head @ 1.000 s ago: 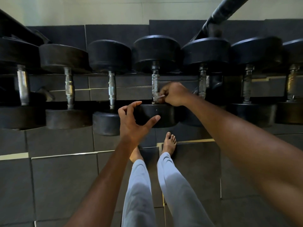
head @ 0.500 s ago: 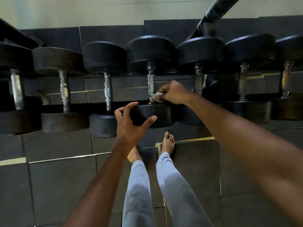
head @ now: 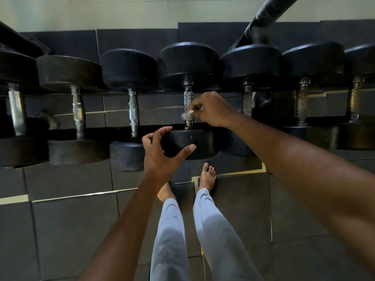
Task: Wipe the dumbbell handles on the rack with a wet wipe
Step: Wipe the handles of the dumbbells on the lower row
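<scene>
head view: right hand pinching wipe now lower on handle, left hand spread.

We see a row of black dumbbells lying side by side across the rack, whose rails are mostly hidden in shadow, so we can't quite tell how they sit. Below, dark floor tiles carry two bare feet.
</scene>
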